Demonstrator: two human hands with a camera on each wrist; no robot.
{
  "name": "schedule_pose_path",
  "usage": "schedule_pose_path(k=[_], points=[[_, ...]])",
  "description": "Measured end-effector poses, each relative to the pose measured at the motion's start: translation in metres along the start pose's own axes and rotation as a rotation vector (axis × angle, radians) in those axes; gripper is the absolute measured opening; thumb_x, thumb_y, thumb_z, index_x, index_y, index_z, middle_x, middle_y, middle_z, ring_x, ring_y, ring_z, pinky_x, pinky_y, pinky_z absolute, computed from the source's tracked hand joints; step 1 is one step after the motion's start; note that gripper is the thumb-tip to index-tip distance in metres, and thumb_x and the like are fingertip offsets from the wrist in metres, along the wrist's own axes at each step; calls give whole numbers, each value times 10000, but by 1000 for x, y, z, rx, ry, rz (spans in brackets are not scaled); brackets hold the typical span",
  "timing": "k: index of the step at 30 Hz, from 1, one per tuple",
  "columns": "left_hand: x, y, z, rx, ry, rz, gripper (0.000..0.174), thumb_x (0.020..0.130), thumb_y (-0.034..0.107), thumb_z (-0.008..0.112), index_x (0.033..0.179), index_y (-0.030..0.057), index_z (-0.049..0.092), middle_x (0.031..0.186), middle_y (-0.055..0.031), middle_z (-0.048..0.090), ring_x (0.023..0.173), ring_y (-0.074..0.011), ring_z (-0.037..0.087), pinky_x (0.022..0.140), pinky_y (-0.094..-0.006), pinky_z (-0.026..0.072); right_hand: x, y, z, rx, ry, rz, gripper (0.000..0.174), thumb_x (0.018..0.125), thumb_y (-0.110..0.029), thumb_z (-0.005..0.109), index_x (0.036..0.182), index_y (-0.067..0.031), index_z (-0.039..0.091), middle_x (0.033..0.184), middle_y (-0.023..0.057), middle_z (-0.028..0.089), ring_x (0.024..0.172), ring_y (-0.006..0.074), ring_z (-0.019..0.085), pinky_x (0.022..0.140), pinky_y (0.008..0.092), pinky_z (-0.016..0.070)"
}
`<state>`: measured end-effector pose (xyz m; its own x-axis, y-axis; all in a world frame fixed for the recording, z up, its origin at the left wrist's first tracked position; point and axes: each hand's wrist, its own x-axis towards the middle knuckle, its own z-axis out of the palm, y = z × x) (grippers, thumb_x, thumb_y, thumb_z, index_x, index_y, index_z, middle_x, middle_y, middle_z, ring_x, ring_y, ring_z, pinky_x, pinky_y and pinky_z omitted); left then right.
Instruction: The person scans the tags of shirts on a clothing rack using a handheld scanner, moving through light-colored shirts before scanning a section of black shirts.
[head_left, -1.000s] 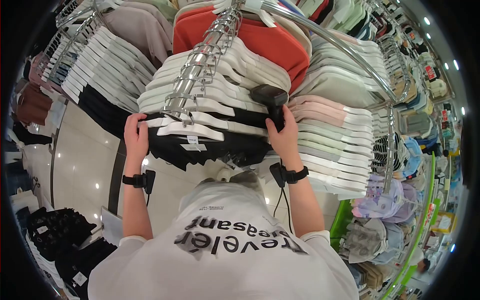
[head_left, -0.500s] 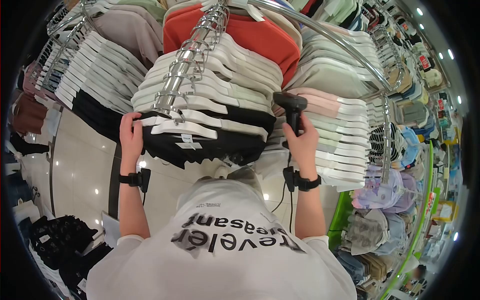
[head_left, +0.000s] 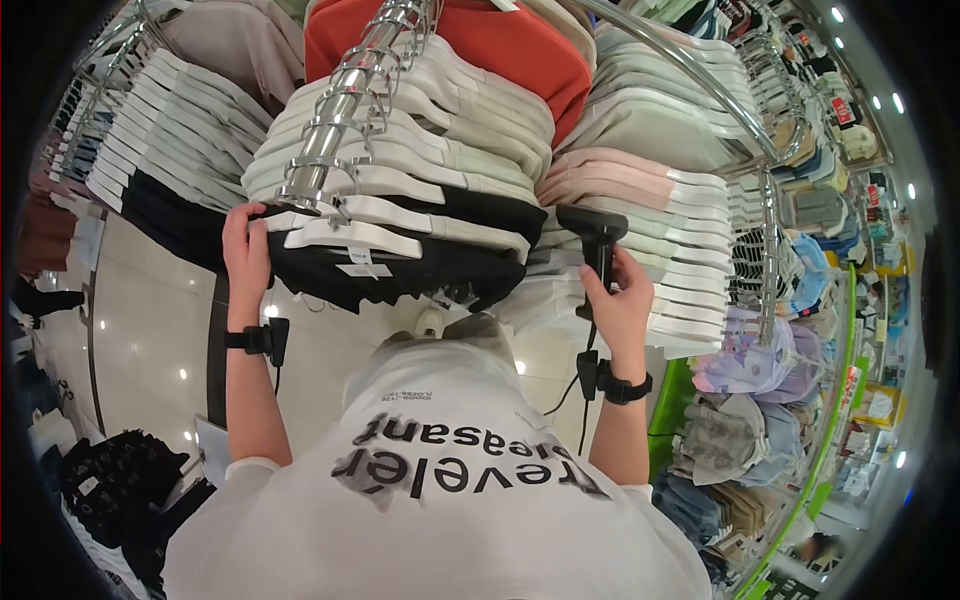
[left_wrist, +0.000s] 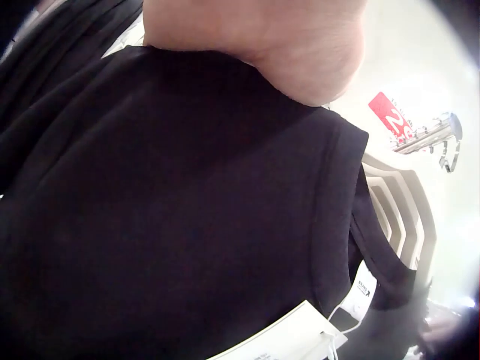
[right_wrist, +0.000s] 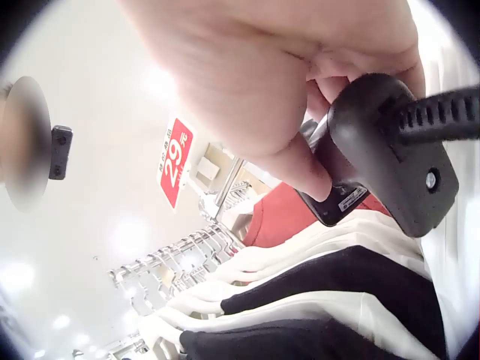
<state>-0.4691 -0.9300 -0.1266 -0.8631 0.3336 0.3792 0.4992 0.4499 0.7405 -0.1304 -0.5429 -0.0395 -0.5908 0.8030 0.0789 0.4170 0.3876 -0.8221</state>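
Note:
My right hand [head_left: 624, 302] grips a black barcode scanner [head_left: 592, 222] by its handle, beside the pale shirts on the right. In the right wrist view, the scanner's handle end [right_wrist: 394, 154] and its cord [right_wrist: 442, 116] show close up. At the front of the rack hangs a black shirt [head_left: 440, 272] on a white hanger [head_left: 350, 238]. My left hand [head_left: 246, 250] holds its left shoulder, fingers over the top edge. A paper tag [left_wrist: 289, 335] and a white neck label [left_wrist: 360, 292] show at the shirt's collar in the left wrist view.
A chrome rail [head_left: 335, 140] carries several pale shirts behind the black one, then a red garment [head_left: 470, 50]. Folded-looking rows of pink and white shirts [head_left: 685, 250] hang to the right, white and black ones [head_left: 165, 130] to the left. A red price sign [right_wrist: 175, 161] stands above.
My right hand with the scanner has moved right, away from the black shirt to beside the pale shirts. The left hand has stayed at the shirt's shoulder; the view has shifted slightly.

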Motion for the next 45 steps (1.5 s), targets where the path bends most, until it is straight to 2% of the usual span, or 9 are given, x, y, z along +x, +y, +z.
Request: schedule_pose_path(k=[9, 15, 26, 30, 32, 33, 37, 42, 45], points=[[-1, -2, 2, -11, 28, 22, 220, 944, 99, 537, 1109, 5, 649, 1086, -127, 650, 1026, -289, 616, 927, -360, 469, -40, 3, -4, 131, -213, 84, 495, 833, 18, 773, 1295, 22, 594, 1048, 82, 703, 854, 127, 658, 672, 274, 552], [-10, 2, 0, -70, 52, -28, 197, 963, 96, 559, 1120, 19, 651, 1101, -111, 641, 1017, -270, 617, 906, -345, 470, -43, 14, 15, 274, -256, 76, 474, 806, 40, 751, 1255, 0, 602, 991, 43, 676, 872, 114, 640, 781, 278, 528], [-15, 17, -12, -84, -35, -23, 224, 1041, 204, 605, 1181, 34, 644, 1149, -79, 636, 1087, -209, 606, 955, -313, 466, -38, 36, 44, 111, -209, -125, 451, 744, 7, 762, 1184, -9, 663, 1071, 122, 701, 997, 232, 675, 906, 349, 534], [-16, 9, -10, -111, -49, -106, 247, 1023, 221, 653, 1195, 44, 646, 1155, -66, 639, 1090, -195, 603, 961, -313, 464, -45, 38, 51, 274, -181, -77, 412, 704, 29, 757, 1109, -28, 702, 1141, 155, 677, 1046, 291, 664, 939, 366, 529], [-15, 7, -8, -57, -45, -54, 268, 1011, 233, 675, 1195, 40, 645, 1155, -68, 639, 1090, -195, 603, 964, -320, 464, -49, 26, 51, 352, -220, -278, 619, 731, 35, 748, 1322, -11, 569, 1161, 113, 665, 1078, 221, 656, 952, 352, 521], [-15, 8, -8, -3, -37, -9, 291, 999, 246, 696, 1194, 36, 643, 1154, -71, 640, 1091, -196, 602, 966, -327, 464, -45, 33, 54, 227, -311, -348, 770, 703, 41, 759, 1422, -23, 489, 1324, 133, 602, 1213, 259, 606, 1055, 373, 477], [-16, 10, -8, -31, 7, -57, 332, 974, 262, 733, 1180, 26, 627, 1136, -85, 633, 1073, -209, 597, 971, -339, 462, -40, 45, 72, 153, -326, -425, 833, 691, 42, 772, 1456, -32, 453, 1310, 117, 625, 1201, 261, 619, 1051, 380, 486], [-20, 3, -12, 63, 55, -31, 340, 955, 265, 755, 1135, 26, 593, 1108, -92, 604, 1042, -219, 573, 981, -348, 454, -41, 50, 86, 375, -460, -231, 929, 680, 45, 800, 1499, -45, 371, 1303, 101, 634, 1207, 247, 619, 1056, 362, 479], [-20, 6, -12, 48, 29, -66, 327, 968, 268, 736, 1131, 26, 588, 1120, -96, 595, 1055, -228, 571, 984, -352, 452, -38, 59, 94, 257, -438, -350, 957, 688, 38, 811, 1513, -48, 333, 1297, 110, 635, 1196, 243, 623, 1052, 359, 479]])
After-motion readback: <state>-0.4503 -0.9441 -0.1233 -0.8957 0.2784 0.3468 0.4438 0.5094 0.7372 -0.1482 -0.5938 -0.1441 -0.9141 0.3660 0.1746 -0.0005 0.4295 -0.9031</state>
